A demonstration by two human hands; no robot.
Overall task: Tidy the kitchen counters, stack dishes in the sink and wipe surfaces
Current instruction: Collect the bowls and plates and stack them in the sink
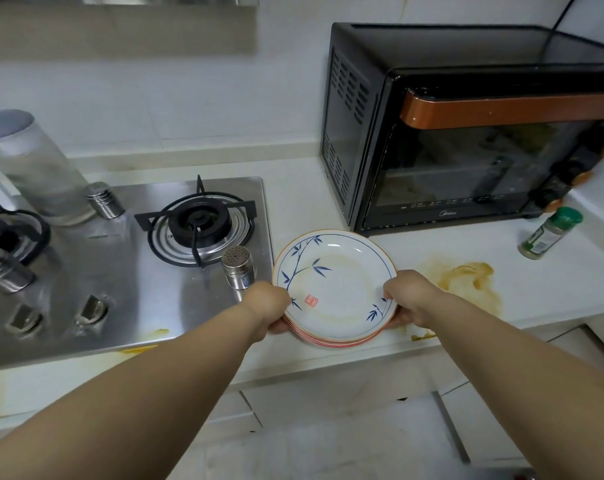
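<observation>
A stack of plates (pixel 335 289) is clamped by its rims between the left hand (pixel 271 308) and right hand (pixel 409 299), each grip curled round an edge, just above the surface (pixel 380 341). Dish-gathering step judged in hand. Next, a level carry to the sink, which is not in view, is called for.

White kitchen counter (pixel 553 289), running from the left end to the right corner, with a steel gas hob (pixel 127 289) set into its left half. Against the back edge on the right, a black toaster oven (pixel 467 133); just in front of its right end, a green-capped spice jar (pixel 550 233) near the right edge; between hob and jar, toward the front edge, a stack of plates (pixel 335 282) with a yellow-brown spill (pixel 467 275) just to its right. More yellow smears along the front edge (pixel 144 348) below the hob.
</observation>
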